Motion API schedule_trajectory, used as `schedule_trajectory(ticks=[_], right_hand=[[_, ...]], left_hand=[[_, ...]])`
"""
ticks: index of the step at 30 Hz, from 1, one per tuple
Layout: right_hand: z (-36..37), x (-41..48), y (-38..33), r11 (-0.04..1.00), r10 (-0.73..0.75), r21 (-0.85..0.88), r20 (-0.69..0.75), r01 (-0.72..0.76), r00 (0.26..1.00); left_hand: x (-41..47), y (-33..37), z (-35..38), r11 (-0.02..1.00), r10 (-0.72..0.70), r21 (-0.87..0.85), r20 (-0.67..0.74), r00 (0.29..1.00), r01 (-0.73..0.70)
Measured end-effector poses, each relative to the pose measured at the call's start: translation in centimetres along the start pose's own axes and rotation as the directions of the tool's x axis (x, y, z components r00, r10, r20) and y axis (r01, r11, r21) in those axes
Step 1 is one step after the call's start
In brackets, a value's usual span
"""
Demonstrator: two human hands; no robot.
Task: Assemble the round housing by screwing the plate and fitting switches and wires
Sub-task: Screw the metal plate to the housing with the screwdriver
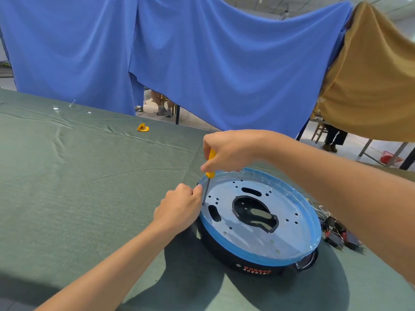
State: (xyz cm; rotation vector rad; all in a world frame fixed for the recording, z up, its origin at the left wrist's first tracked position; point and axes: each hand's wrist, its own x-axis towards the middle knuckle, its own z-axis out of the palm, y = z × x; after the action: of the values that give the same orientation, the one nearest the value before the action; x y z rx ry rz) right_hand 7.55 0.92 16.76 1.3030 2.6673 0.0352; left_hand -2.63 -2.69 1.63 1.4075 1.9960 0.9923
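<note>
Fingers of the right hand [226, 151] grip the yellow screwdriver [210, 163], its tip at the left of the plate [247, 239] in the round housing [224, 254]; the left hand [179, 207] pinches its shaft. Switches and wires [336, 237] lie beside it on the surface [89, 187].

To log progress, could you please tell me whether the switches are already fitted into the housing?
No, the switches lie loose on the cloth beside the housing.
</note>
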Motion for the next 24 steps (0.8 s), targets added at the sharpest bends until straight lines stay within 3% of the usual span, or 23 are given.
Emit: schedule_trajectory(ticks=[4,8,13,15,20,24], right_hand=[[0.4,0.2,-0.4,0.996,-0.087,-0.039,-0.098,0.084,0.991],[1.6,0.9,-0.3,0.999,0.033,0.038,-0.224,-0.025,0.974],[0.2,0.0,0.0,0.998,0.047,-0.028,-0.039,-0.048,0.998],[-0.1,-0.2,0.2,0.999,0.01,-0.039,-0.01,-0.01,1.0],[0.4,0.0,1.0,0.997,-0.077,0.016,-0.132,0.08,0.988],[0.5,0.1,1.4,0.99,-0.09,0.092,-0.196,0.109,0.977]], left_hand=[[0.2,-0.1,0.1,1.0,-0.014,0.017,-0.007,1.0,0.014],[0.2,-0.1,0.1,1.0,-0.018,0.024,-0.007,1.0,0.018],[0.3,-0.1,-0.1,1.0,0.011,0.016,0.014,1.0,-0.011],[0.4,-0.1,-0.7,0.999,0.052,0.014,0.034,0.998,-0.053],[0.9,0.7,-2.9,0.973,0.229,0.001,0.006,0.973,-0.229],[1.1,2.0,-4.4,0.937,0.303,0.159,0.071,0.95,-0.311]])
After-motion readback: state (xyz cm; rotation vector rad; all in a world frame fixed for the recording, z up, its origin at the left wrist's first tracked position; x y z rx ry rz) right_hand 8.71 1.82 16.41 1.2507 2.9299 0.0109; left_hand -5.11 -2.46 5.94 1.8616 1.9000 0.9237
